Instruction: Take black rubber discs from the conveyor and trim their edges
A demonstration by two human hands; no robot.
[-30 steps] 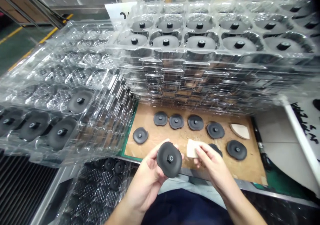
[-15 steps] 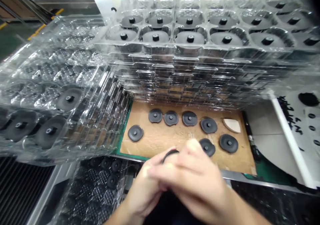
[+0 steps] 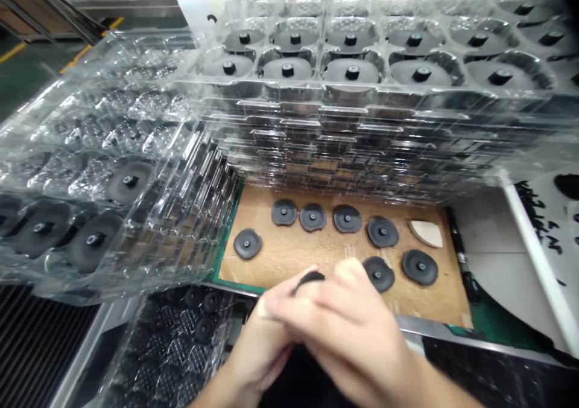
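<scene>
My left hand (image 3: 260, 341) and my right hand (image 3: 357, 323) are closed together low in the middle of the view. Between them is a black rounded disc (image 3: 309, 280); only its dark upper edge shows above the fingers, and the rest is hidden. Past my hands lies a sheet of brown cardboard (image 3: 289, 260) bearing several loose dark discs, each with a small central stub. One loose disc (image 3: 379, 273) sits just beyond my right knuckles. Another disc (image 3: 247, 243) lies apart at the left of the cardboard.
A tall stack of clear plastic trays (image 3: 325, 124) holding dark discs rises behind the cardboard. A second tray stack (image 3: 181, 197) stands left. A pale curved wedge (image 3: 426, 233) lies at the cardboard's right. Below left is a tray of smaller black parts (image 3: 167, 347). A white-edged panel (image 3: 538, 257) borders the right.
The view has shifted slightly, so the trays and discs sit a little further right. Both hands keep nearly the same closed grip on the disc.
</scene>
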